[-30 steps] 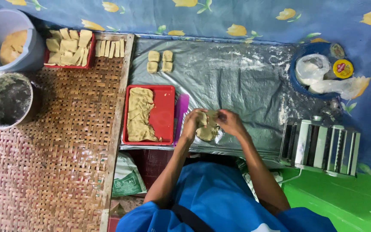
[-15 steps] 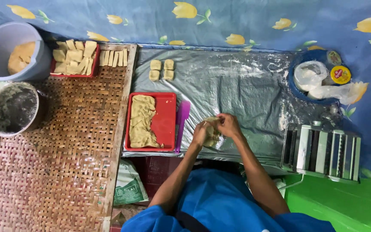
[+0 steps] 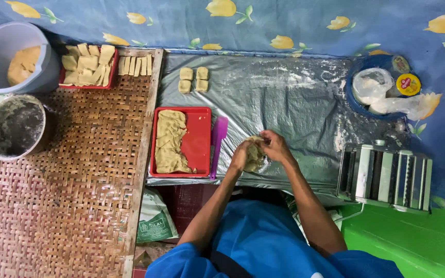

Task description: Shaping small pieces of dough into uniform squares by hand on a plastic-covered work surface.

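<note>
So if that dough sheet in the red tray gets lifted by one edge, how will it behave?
The dough sheet looks thin with wrinkled, ragged edges, so it would probably droop and might tear. Lying flat in the red tray, it may also cling slightly.

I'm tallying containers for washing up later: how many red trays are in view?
2. One red tray lies on the silver sheet, left of the hands, holding flat dough. The other sits at the woven mat's top edge, piled with dough pieces that mostly hide it.

Left hand (image 3: 241,156) and right hand (image 3: 275,145) press dough lump (image 3: 255,154) beside red tray (image 3: 200,140).
</note>
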